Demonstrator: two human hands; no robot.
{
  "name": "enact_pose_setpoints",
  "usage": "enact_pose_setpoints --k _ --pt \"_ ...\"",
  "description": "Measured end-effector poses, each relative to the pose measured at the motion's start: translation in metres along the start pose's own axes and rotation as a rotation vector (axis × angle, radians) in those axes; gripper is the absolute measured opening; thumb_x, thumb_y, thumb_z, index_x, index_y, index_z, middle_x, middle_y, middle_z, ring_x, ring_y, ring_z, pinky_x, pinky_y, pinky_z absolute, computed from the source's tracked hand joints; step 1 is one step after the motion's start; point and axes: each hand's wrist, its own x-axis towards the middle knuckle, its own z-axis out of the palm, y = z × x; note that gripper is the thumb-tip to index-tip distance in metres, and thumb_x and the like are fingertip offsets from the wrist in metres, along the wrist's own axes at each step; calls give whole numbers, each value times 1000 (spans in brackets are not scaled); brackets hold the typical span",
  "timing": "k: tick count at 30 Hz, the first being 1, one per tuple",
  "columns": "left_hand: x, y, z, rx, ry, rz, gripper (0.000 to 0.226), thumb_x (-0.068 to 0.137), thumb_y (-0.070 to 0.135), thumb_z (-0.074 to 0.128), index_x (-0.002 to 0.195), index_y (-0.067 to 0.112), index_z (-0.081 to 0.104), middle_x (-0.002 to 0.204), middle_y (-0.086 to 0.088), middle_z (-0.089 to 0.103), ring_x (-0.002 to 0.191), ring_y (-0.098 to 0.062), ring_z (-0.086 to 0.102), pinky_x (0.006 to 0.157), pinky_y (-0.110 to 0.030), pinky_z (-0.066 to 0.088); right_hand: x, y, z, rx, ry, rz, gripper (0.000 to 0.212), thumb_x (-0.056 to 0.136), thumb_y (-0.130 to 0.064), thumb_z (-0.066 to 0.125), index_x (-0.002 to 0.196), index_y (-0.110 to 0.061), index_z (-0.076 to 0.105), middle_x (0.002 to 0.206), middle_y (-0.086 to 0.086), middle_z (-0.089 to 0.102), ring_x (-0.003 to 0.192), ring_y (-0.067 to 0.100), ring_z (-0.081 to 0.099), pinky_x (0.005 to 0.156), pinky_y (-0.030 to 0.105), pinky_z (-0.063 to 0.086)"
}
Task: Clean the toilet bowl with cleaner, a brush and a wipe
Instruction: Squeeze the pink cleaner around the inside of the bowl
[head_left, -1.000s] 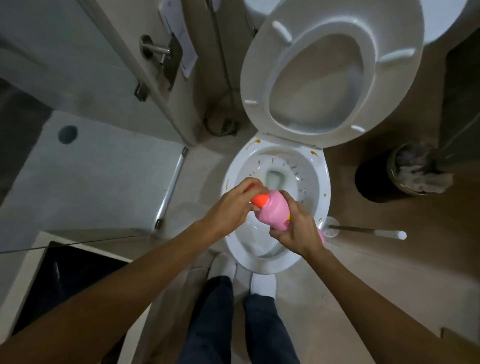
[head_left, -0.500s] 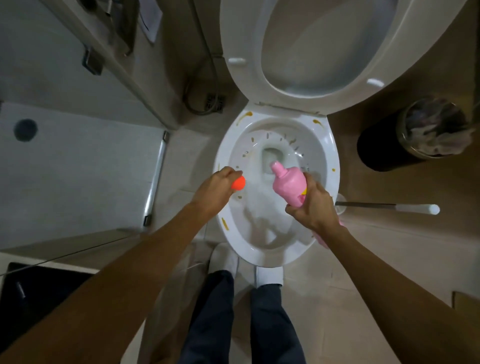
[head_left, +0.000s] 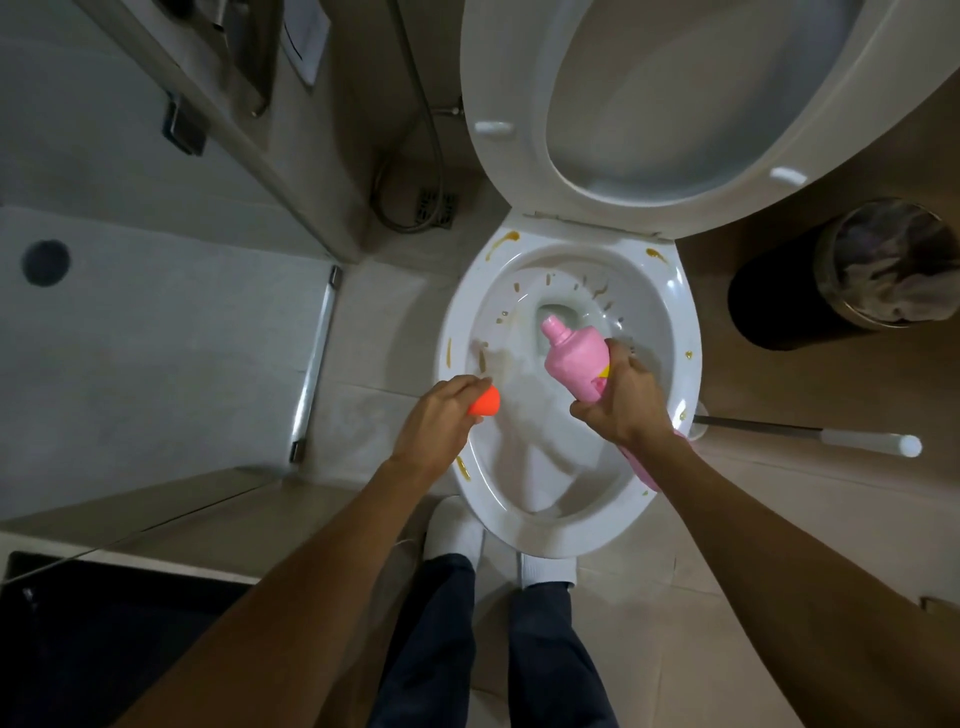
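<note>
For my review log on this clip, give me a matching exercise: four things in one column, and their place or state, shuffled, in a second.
Things:
1. pink bottle
2. orange cap
3. toilet seat
4. brush

Places or states:
A. raised upright behind the bowl
B. lying on the floor right of the toilet bowl
C. gripped in the right hand, uncapped, nozzle tipped over the bowl
D. pinched in the left hand, off the bottle

Pairs: 1-C, 2-D, 3-A, 4-B
</note>
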Motion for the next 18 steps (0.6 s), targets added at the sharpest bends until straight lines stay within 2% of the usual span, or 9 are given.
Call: enact_pose_setpoints --k 8,18 --pt "6 -9 -6 -32 41 -1 49 85 4 67 133 8 55 129 -10 59 112 -34 56 94 -39 45 22 -19 6 -152 -65 17 83 65 -31 80 134 -13 36 111 17 58 96 37 58 81 42 50" --pt "5 -22 -10 -42 74 11 49 84 2 67 131 7 56 126 -10 61 108 -36 58 91 -40 48 45 -31 13 -114 -80 56 100 64 -31 80 146 -16 23 115 17 59 103 40 58 87 46 50"
